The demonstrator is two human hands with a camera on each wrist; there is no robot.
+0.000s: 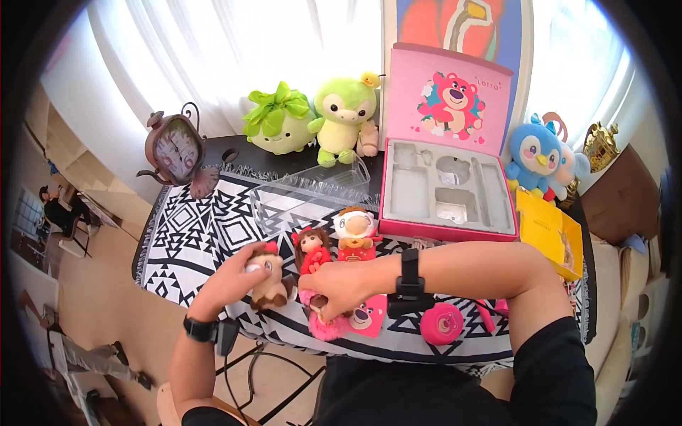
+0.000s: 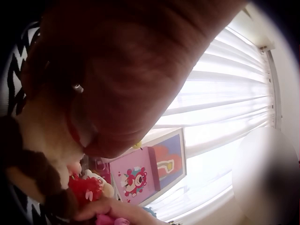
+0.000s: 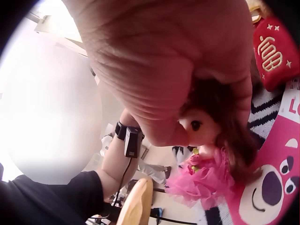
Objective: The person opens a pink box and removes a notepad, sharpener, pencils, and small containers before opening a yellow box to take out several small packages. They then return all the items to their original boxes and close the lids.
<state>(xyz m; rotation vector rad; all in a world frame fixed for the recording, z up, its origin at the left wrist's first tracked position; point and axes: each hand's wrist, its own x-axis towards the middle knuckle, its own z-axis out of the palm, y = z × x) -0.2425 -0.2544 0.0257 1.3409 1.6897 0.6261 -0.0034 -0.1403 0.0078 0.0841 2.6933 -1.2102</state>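
Note:
My left hand (image 1: 229,282) grips a small beige and brown plush toy (image 1: 268,290) by its head, near the front edge of the patterned cloth. Just to the right, my right hand (image 1: 341,284) holds a brown-haired doll in a frilly pink dress (image 3: 201,176) by the head, with the thumb at its face. Behind the hands stand a doll in red (image 1: 312,254) and a white-faced plush in red (image 1: 355,226). A pink bear card (image 1: 369,317) lies beside the pink-dressed doll.
An open pink gift box (image 1: 444,231) with a grey moulded insert stands behind. A clear plastic cover (image 1: 312,190), green plush toys (image 1: 339,117) and a clock (image 1: 177,150) are at the back left. Rightward are a round pink case (image 1: 442,324) and a yellow box (image 1: 541,231).

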